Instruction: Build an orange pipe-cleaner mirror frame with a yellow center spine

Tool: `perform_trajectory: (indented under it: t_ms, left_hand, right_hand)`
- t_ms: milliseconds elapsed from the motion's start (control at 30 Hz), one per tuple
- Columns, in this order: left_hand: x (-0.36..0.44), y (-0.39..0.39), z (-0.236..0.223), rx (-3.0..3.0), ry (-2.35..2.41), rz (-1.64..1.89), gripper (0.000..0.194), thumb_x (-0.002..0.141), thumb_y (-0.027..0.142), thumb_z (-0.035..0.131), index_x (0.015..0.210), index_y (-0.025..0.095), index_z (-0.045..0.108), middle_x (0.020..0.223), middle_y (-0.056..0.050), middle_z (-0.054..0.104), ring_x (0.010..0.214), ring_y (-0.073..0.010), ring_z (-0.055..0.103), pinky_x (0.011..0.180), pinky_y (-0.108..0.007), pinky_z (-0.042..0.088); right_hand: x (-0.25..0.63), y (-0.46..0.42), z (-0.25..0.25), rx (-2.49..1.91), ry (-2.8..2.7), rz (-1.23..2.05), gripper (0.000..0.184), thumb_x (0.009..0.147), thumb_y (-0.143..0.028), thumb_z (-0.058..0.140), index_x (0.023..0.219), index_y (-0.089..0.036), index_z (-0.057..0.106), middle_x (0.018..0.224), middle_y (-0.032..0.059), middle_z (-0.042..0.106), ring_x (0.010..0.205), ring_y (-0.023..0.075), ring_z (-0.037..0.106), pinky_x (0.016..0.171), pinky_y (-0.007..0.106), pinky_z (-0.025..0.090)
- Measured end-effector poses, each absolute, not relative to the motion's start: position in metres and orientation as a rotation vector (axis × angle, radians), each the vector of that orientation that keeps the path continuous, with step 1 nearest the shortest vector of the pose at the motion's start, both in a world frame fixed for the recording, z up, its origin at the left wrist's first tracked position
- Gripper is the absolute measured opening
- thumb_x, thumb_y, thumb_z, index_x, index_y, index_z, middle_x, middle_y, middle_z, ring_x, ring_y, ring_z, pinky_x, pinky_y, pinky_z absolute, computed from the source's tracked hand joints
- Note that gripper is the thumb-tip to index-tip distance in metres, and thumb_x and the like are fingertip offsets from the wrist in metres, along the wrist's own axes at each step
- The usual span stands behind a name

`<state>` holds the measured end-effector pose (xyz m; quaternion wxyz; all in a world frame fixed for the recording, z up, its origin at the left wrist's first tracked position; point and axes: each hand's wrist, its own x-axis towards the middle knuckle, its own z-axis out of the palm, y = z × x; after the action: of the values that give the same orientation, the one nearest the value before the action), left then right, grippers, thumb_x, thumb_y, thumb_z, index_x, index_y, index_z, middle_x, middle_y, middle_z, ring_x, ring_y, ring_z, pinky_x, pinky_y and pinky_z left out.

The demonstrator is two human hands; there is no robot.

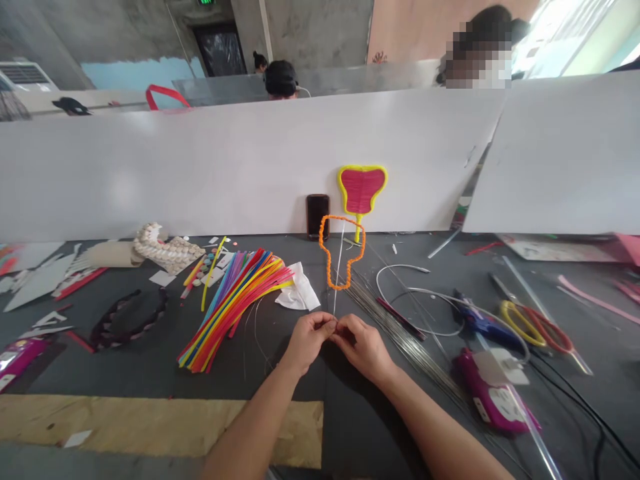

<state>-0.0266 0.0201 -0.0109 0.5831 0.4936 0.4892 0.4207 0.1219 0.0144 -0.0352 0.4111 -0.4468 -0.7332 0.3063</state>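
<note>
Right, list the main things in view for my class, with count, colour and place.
Outline: one, orange, centre
Rod: one, pale, crossing outline
Fan-shaped piece: one, red and yellow, back
Phone: one, dark, back
Pipe cleaners: many, multicoloured, left
Wires: many, silvery, right
Likely glue gun: one, blue, right
Scissors: one pair, yellow and orange, right
Headband: one, dark, left
Magenta objects: two, magenta, left and right
Panels: two, white, back
Left hand: one, bare, at rod
Right hand: one, bare, at rod

A dark phone (315, 211) stands against a white partition (225, 167), with a beige woven piece (170, 253) and a dark hoop (101, 333) on the table (145, 373) to its left, yellow-and-orange-handled scissors (520, 306) and a purple object (477, 383) to its right, and a person's dark cap (281, 78) beyond it, higher and leftward.
</note>
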Motion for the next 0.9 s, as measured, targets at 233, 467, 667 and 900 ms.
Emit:
perform_trajectory:
  t_ms: [233, 467, 667, 900]
  left_hand:
    - [-0.023, 0.014, -0.008, 1.073, 1.231, 0.8, 0.025, 0.07, 0.039, 0.063, 0.074, 0.015, 0.059, 0.06, 0.003, 0.055, 0.045, -0.0097, 0.056, 0.039, -0.018, 0.039]
    - [-0.017, 0.008, -0.01, 1.058, 1.132, 0.686, 0.029, 0.067, 0.041, 0.067, 0.071, 0.015, 0.056, 0.057, 0.003, 0.055, 0.043, -0.0094, 0.058, 0.04, -0.018, 0.044]
    - [-0.014, 0.007, -0.015, 1.081, 1.134, 0.703, 0.031, 0.068, 0.044, 0.067, 0.07, 0.015, 0.055, 0.059, 0.003, 0.057, 0.044, -0.0099, 0.059, 0.041, -0.019, 0.045]
    - [-0.013, 0.007, -0.018, 1.105, 1.152, 0.713, 0.031, 0.069, 0.044, 0.067, 0.074, 0.015, 0.056, 0.059, 0.003, 0.056, 0.044, -0.01, 0.059, 0.04, -0.018, 0.045]
  right_hand:
    - [0.137, 0.039, -0.025, -1.043, -0.964, 1.307, 0.037, 0.078, -0.052, 0.059, 0.094, -0.019, 0.057, 0.073, -0.0007, 0.056, 0.049, 0.0087, 0.046, 0.046, 0.023, 0.039]
    - [0.137, 0.044, -0.016, -0.865, -0.716, 1.559, 0.034, 0.069, -0.048, 0.071, 0.076, -0.017, 0.059, 0.055, -0.0064, 0.044, 0.042, 0.0038, 0.032, 0.04, 0.019, 0.023]
    - [0.135, 0.04, -0.015, -0.884, -0.708, 1.546, 0.033, 0.067, -0.044, 0.075, 0.068, -0.017, 0.056, 0.058, -0.0041, 0.052, 0.043, 0.0045, 0.037, 0.039, 0.019, 0.025]
    - [0.138, 0.04, -0.014, -0.903, -0.702, 1.535, 0.033, 0.068, -0.047, 0.073, 0.071, -0.016, 0.06, 0.058, -0.0046, 0.051, 0.043, 0.0043, 0.039, 0.04, 0.018, 0.028]
